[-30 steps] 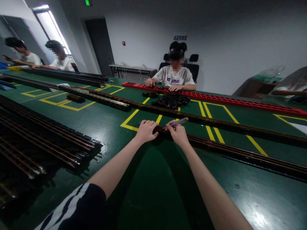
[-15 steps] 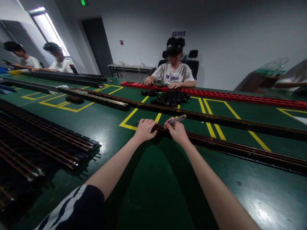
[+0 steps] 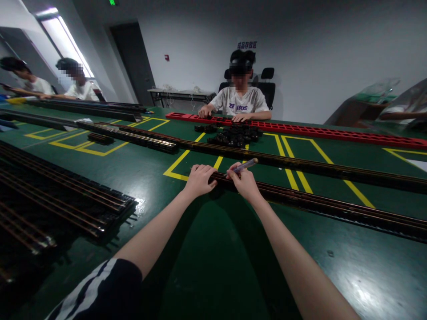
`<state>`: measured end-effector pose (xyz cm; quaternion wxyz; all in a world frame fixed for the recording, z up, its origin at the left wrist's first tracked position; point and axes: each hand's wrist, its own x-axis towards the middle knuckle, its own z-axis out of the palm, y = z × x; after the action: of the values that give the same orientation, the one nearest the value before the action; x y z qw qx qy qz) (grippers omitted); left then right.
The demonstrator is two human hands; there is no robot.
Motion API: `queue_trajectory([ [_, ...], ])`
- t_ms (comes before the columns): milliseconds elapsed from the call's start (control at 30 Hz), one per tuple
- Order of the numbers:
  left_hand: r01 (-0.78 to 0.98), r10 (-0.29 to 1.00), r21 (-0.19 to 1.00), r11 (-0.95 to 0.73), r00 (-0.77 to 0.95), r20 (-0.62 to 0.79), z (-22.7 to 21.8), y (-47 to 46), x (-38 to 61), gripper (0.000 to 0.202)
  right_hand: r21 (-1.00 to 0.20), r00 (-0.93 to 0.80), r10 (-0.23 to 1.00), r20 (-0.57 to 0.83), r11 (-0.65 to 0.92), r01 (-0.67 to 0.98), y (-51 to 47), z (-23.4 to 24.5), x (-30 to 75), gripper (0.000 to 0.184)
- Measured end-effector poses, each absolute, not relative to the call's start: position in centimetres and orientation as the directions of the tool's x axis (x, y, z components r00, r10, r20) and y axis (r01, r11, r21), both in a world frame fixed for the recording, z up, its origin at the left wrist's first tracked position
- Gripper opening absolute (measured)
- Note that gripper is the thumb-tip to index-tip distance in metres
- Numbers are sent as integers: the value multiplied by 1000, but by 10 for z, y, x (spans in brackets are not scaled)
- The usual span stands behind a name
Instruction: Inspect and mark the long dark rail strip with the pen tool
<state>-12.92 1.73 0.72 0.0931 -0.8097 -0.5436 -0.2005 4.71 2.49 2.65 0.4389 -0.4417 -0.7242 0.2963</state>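
Dim; window [image 3: 65, 42] bright; glare on table [image 3: 363, 291].

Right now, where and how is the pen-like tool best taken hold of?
Likely by the lower barrel, from the near side, as the right hand has it: the slim pen-like tool slants up rightward from the dark rail, its upper end jutting free.

Your sleeve [image 3: 100, 289] is navy with white stripes; your pen [image 3: 246, 165], greyish violet with a tan end. Your nearest long strip [image 3: 333, 207] is black, lined lengthwise in coppery brown. Your tabletop [image 3: 200, 266] is green (whitish under glare), marked with yellow lines [image 3: 304, 178]; the slotted rail [image 3: 333, 134] opposite you is red.
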Motion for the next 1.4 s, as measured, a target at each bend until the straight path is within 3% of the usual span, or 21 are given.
queue_trajectory([
  [1067, 889, 814, 91, -448, 363, 454, 6, 15, -127, 31, -845, -153, 911, 382, 412, 342, 25, 26, 55, 11],
  [1400, 895, 839, 135, -425, 333, 431, 9, 9, -111, 30, -794, -125, 889, 441, 452, 406, 21, 28, 58, 14],
])
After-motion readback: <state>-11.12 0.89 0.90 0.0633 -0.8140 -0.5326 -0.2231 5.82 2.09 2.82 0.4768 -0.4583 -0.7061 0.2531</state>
